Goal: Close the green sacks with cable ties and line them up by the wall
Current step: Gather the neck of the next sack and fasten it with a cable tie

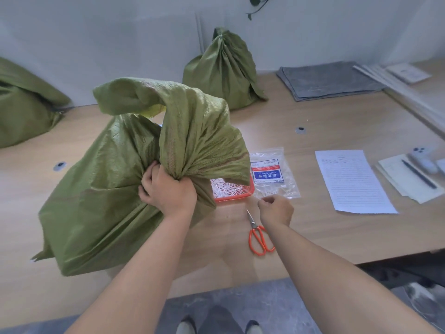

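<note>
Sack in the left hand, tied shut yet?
Not tied. The left hand only bunches the sack neck; no tie shows there. The far sack has one.

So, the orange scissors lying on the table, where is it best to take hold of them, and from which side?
Probably by the orange handle loops. The scissors lie flat and closed on the table, loops toward the person, blade tip pointing away toward the red tray. Come from above on the near side. The right hand is closest, but its grip seems closed on something thin; the left hand holds the sack neck.
</note>
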